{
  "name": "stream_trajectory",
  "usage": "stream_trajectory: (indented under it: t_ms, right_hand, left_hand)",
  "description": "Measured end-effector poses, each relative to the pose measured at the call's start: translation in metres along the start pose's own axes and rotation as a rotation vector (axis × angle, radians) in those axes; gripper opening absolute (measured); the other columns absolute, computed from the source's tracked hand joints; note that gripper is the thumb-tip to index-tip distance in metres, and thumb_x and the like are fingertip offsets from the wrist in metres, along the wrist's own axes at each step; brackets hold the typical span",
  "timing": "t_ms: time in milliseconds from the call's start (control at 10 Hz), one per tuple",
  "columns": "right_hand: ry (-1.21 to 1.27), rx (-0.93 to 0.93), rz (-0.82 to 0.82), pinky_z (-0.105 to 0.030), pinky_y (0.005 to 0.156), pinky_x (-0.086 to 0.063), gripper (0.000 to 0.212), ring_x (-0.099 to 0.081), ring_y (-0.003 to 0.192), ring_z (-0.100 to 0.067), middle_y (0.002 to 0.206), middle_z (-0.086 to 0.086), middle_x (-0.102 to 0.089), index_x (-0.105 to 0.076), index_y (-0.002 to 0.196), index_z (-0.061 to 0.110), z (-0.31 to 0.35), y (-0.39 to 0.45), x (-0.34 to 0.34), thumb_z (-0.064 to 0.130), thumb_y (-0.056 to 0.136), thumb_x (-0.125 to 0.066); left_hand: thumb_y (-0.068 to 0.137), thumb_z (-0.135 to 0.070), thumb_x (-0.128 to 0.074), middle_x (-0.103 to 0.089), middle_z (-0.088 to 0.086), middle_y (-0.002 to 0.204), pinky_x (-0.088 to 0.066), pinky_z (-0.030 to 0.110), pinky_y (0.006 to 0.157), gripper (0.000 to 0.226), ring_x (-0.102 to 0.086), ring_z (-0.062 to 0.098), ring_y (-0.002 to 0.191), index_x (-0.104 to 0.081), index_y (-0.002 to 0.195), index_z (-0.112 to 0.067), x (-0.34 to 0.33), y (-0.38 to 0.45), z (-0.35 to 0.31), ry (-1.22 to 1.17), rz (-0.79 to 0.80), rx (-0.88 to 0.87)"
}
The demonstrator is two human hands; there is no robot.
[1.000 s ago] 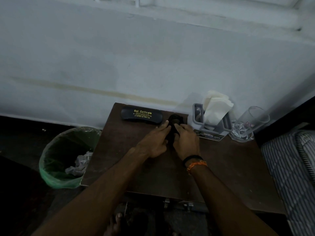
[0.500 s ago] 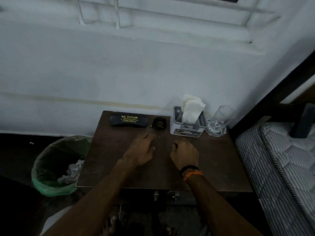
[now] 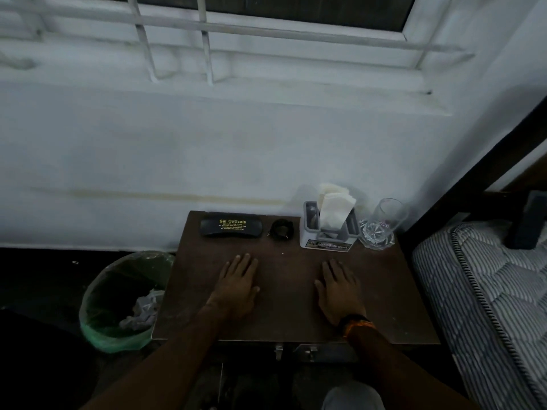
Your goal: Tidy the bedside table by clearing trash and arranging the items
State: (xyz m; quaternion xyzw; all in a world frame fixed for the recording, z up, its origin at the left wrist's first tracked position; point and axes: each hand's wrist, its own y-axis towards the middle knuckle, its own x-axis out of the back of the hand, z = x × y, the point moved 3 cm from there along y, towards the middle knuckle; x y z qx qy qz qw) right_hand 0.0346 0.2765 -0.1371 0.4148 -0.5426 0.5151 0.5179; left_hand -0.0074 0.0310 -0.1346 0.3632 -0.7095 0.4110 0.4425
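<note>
Brown bedside table (image 3: 284, 297), left hand (image 3: 236, 287) flat, right hand (image 3: 339, 291) flat

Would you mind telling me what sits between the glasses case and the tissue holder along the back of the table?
In the head view, a small black ring-shaped object sits between the glasses case and the tissue holder, touching neither.

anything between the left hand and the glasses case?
Nothing visible. The left hand lies flat on the table, with bare tabletop between its fingertips and the glasses case at the back edge.
</note>
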Motion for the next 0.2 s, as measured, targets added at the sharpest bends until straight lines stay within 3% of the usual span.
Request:
stream_trajectory:
  t_ms: [100, 200]
  right_hand:
    - [0.03, 0.001, 0.041, -0.043, 0.118, -0.021, 0.057, -0.026, 0.146, -0.027, 0.157, -0.008, -0.032, -0.032, 0.151, 0.014, 0.006, 0.001, 0.03, 0.043, 0.101, -0.03]
    - [0.077, 0.029, -0.024, -0.046, 0.109, -0.036, 0.05, -0.047, 0.133, -0.03, 0.142, -0.013, -0.052, -0.049, 0.14, 0.009, 0.012, 0.007, 0.066, 0.035, 0.098, -0.044]
  left_hand:
    - [0.101, -0.039, -0.039, 0.003, 0.008, 0.165, 0.003, 0.04, 0.122, 0.07, 0.006, 0.027, 0.152, -0.004, 0.156, -0.015, 0.02, -0.007, -0.004, 0.011, 0.037, 0.0]
    - [0.1, -0.039, -0.04, 0.001, 0.01, 0.165, 0.002, 0.042, 0.122, 0.071, 0.005, 0.029, 0.152, -0.005, 0.156, -0.014, 0.058, -0.004, -0.018, 0.042, 0.034, -0.006]
